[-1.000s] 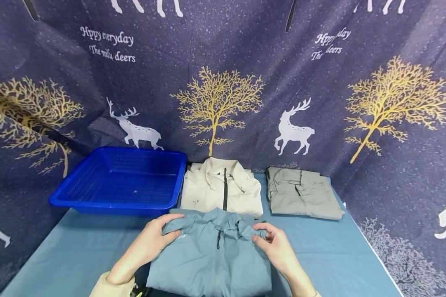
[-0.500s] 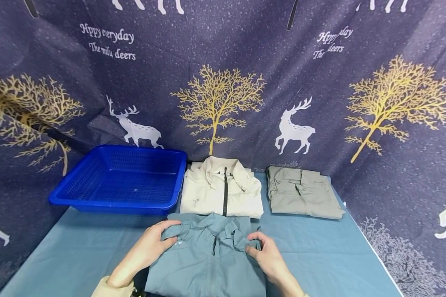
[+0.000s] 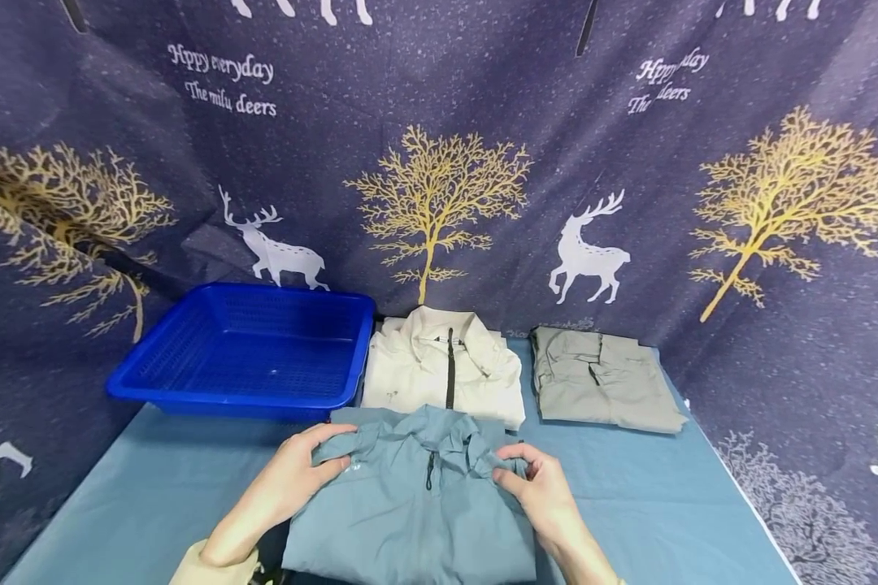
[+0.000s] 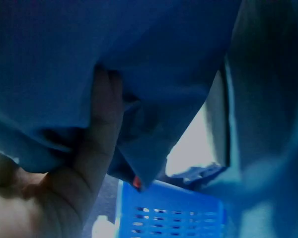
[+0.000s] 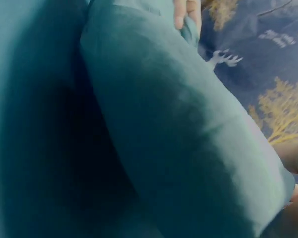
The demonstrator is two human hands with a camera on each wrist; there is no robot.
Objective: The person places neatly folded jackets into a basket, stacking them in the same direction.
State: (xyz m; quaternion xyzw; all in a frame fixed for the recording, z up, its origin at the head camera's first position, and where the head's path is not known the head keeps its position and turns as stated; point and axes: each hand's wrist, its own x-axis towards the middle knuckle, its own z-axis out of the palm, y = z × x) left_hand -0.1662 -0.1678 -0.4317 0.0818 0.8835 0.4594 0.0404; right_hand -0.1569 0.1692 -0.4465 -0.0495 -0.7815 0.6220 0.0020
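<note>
The teal jacket (image 3: 410, 528), its chest print (image 3: 354, 466) too small to read, partly hides the cream jacket (image 3: 404, 386) and the left hand (image 3: 290, 474); the head view's bottom edge crops the table (image 3: 644, 504).

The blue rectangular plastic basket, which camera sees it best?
The head view: the blue basket shows nearly whole, rim and inside. The left wrist view catches only part of its holed wall; the right wrist view doesn't show it.

Place: a table nook, maybe a home or workroom, can't tell
Cloth wall (image 3: 483, 89): white deer (image 3: 591, 262), gold trees (image 3: 429, 207)
Table (image 3: 644, 504): blue, cloth-covered
Folded clothes (image 3: 607, 394): cream, gray
Basket (image 3: 227, 400): blue plastic
</note>
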